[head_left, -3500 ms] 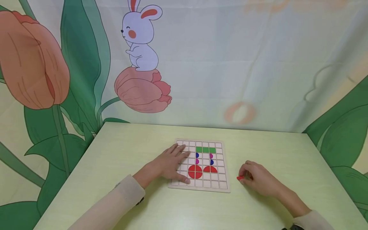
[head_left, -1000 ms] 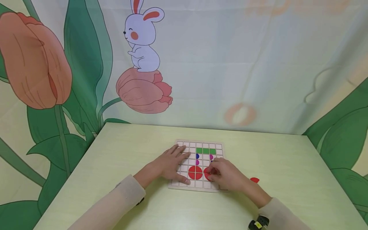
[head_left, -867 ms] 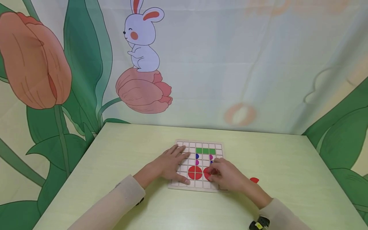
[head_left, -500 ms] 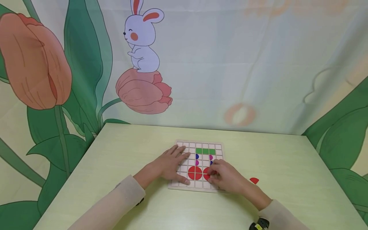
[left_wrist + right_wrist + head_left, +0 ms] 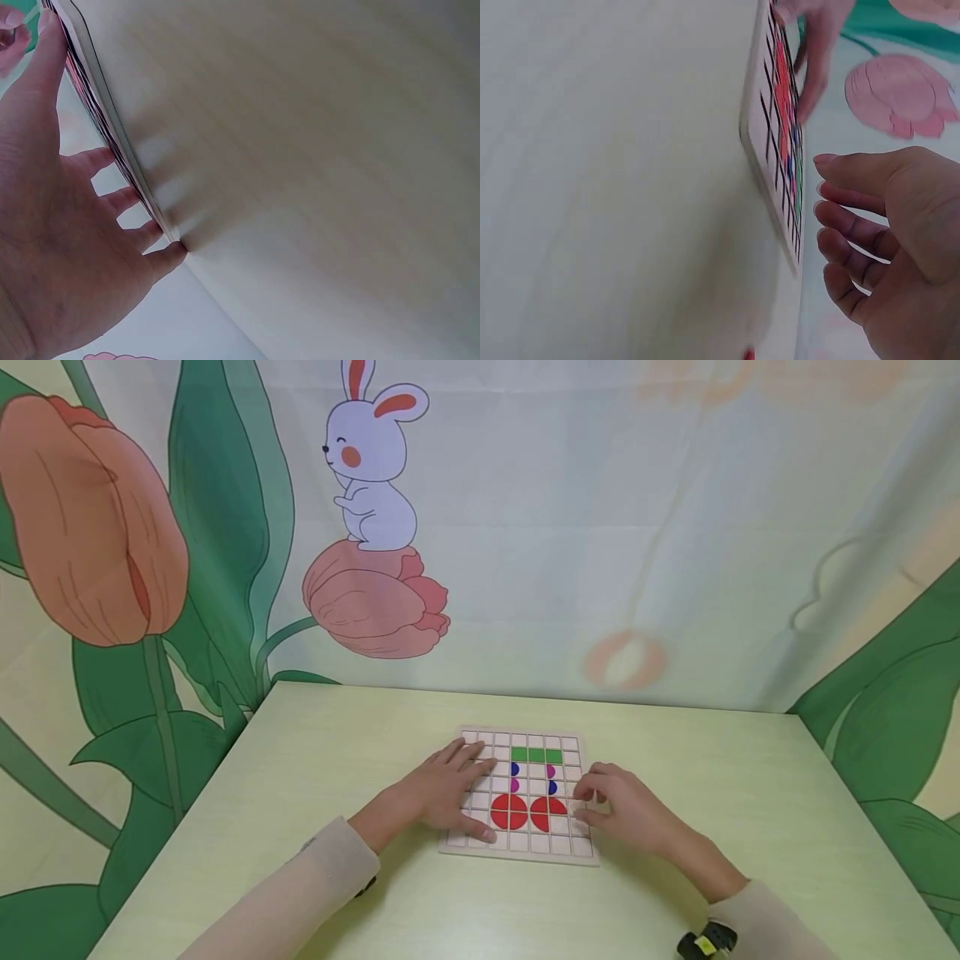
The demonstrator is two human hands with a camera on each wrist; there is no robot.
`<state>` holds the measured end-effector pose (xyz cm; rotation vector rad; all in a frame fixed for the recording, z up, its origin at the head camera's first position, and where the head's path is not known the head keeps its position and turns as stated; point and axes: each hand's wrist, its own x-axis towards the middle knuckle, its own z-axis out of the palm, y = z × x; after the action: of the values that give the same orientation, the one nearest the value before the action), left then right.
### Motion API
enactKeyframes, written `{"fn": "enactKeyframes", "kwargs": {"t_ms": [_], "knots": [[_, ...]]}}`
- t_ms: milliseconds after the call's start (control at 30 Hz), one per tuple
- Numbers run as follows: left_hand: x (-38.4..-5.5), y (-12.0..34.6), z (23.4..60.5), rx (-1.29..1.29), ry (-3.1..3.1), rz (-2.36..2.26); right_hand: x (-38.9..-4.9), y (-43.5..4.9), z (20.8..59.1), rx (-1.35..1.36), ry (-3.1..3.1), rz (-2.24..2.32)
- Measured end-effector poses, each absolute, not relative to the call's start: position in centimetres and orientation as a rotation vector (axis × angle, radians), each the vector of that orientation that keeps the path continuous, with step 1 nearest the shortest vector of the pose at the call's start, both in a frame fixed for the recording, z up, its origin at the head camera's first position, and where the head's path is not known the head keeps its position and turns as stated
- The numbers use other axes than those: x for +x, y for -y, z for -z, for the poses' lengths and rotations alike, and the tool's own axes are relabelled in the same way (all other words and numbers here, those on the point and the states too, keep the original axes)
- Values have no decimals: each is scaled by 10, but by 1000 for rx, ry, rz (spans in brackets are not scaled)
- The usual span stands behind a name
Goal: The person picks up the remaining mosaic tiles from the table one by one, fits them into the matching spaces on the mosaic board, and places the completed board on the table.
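Note:
A pale grid board (image 5: 537, 843) lies flat on the table. My left hand (image 5: 450, 785) rests spread over its left part, fingers straight. Four-sided green tiles (image 5: 520, 754) form a bar near the far edge. Small blue (image 5: 552, 787) and magenta (image 5: 514, 786) half-round pieces sit below it. Nearer me are a full red circle (image 5: 500, 804) and a red round (image 5: 539, 806) whose near right quarter is bare board. My right hand (image 5: 637, 810) hovers at the board's right edge, fingers loosely bent, holding nothing. A loose red piece (image 5: 749, 354) shows at the right wrist view's bottom edge.
The light wooden table (image 5: 360, 718) extends around the board. Behind it hangs a cloth backdrop (image 5: 525, 527) printed with a rabbit and tulips. A dark device (image 5: 705, 942) is strapped at my right wrist.
My right hand brought a red piece from the right and set it into the second red round. It has since released it and drawn back rightward. My left hand stayed put.

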<state>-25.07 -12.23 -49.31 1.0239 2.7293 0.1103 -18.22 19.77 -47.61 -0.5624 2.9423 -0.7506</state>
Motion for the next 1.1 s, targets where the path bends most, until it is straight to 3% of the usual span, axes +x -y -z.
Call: {"fn": "enactKeyframes", "kwargs": {"t_ms": [533,1100], "knots": [[-251,123,493,1014,-2736,-98,-163,-305,477,-539,-2979,772],[-251,123,495,1020,-2738,-95,-156,-317,488,-573,-2865,869]]}}
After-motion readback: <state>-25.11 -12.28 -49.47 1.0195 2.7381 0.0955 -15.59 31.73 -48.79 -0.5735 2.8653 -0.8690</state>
